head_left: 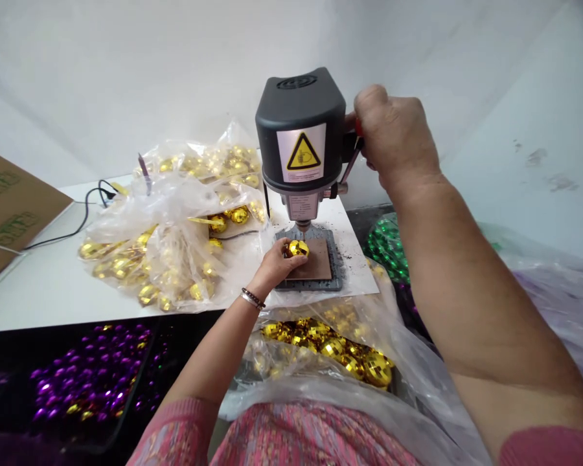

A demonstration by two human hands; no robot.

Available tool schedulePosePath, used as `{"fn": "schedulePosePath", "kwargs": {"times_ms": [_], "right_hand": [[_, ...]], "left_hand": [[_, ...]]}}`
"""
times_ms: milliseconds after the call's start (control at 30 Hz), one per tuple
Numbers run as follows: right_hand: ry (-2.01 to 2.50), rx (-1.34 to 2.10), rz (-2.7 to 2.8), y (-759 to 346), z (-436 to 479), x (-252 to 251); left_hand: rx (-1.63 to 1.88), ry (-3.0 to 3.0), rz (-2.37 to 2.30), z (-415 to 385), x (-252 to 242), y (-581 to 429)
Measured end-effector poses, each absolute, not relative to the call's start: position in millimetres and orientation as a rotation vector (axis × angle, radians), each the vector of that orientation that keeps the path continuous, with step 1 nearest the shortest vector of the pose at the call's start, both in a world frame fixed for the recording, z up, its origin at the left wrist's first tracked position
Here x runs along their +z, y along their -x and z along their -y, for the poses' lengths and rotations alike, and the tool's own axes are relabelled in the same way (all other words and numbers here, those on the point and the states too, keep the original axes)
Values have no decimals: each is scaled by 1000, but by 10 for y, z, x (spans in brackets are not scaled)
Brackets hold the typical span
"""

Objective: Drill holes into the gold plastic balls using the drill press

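Note:
A shiny gold faceted ball (299, 248) sits on a brown board (315, 264) under the chuck of a black bench drill press (296, 103). My left hand (275, 264) grips the ball between thumb and fingers, right below the chuck (302, 226). Up at the right side of the machine, my right hand (399, 133) is wrapped round the red-knobbed feed lever (354, 152). The board rests on the drill press's grey base (337, 278), which has dark shavings about it. Whether the bit touches the ball cannot be made out.
Clear plastic bags of gold balls (148, 259) lie on the white table (24, 310). Another open bag of gold balls (330, 346) is at my lap. Purple balls (90, 369) fill a dark bin at lower left; green balls (388, 243) are at right. A cardboard box (14, 213) stands left, beside a black cable (80, 226).

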State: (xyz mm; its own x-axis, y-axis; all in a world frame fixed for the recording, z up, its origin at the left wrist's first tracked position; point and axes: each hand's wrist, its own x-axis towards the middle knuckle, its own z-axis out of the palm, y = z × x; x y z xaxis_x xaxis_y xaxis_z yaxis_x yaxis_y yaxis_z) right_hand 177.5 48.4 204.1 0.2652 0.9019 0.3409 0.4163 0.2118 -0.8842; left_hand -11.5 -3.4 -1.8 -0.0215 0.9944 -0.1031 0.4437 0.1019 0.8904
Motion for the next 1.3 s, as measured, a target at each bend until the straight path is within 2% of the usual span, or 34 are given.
{"fn": "schedulePosePath", "kwargs": {"times_ms": [233, 400, 733, 1300], "right_hand": [[1316, 569, 1352, -1785, -488, 2045], [1279, 504, 1376, -1816, -392, 1988], [1240, 263, 1516, -1863, 333, 1383], [991, -256, 1558, -1876, 217, 774]], "left_hand": [[653, -1764, -1683, 27, 94, -26], [727, -1698, -1629, 14, 28, -17], [784, -1590, -1594, 13, -84, -10], [812, -1546, -1583, 15, -130, -1]]}}
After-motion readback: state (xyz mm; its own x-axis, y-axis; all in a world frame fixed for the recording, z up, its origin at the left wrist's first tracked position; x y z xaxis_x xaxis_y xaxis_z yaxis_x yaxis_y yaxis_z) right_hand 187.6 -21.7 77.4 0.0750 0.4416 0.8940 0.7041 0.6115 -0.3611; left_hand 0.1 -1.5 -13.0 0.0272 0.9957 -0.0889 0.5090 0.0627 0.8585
